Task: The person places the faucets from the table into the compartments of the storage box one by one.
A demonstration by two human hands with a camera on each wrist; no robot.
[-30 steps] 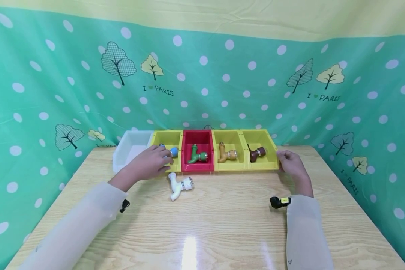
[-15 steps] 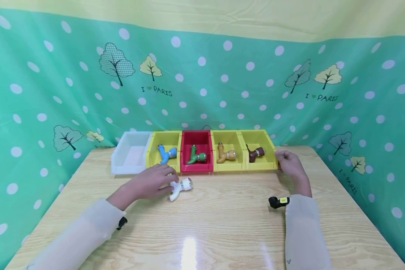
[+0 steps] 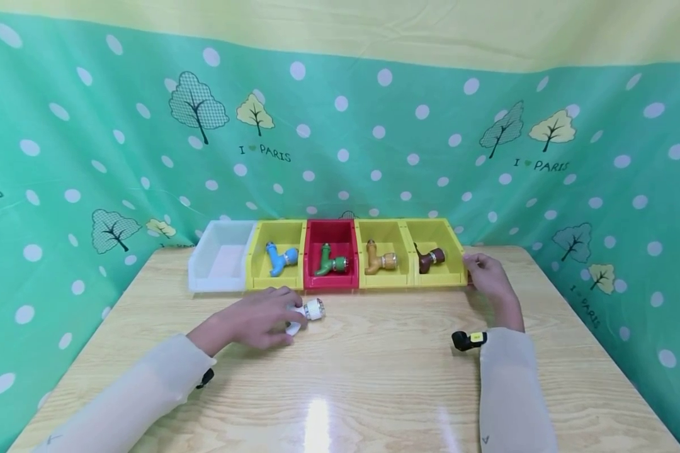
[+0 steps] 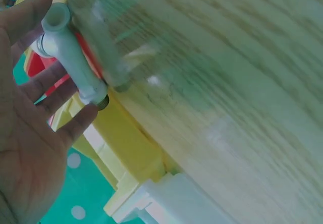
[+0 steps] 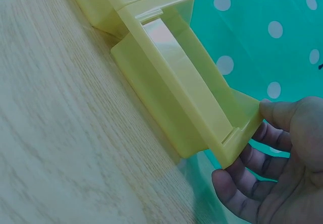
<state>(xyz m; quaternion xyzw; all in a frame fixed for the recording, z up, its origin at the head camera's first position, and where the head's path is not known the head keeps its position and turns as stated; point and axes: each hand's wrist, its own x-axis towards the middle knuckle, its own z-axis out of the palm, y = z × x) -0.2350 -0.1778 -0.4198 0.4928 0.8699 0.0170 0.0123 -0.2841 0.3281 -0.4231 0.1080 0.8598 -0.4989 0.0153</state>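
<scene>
My left hand (image 3: 263,319) is over a white faucet (image 3: 315,309) lying on the table in front of the bins. In the left wrist view its fingers extend along the far side of the white faucet (image 4: 75,62), and the thumb is near the spout opening; no firm grip shows. At the row's right end my right hand (image 3: 489,277) pinches the outer side wall of the last yellow bin (image 5: 234,143), thumb on the rim and fingers outside. Inside that bin is a dark brown faucet (image 3: 431,258).
Left of it, a yellow bin holds an orange-tan faucet (image 3: 381,260), a red bin (image 3: 331,283) a green faucet (image 3: 331,261), another yellow bin a blue faucet (image 3: 281,258). A white bin (image 3: 201,270) ends the row. Behind hangs a dotted green curtain (image 3: 340,145).
My left hand has moved from above the blue faucet's bin down toward me, onto the white faucet, which stays in place. The right hand keeps holding the bin's edge.
</scene>
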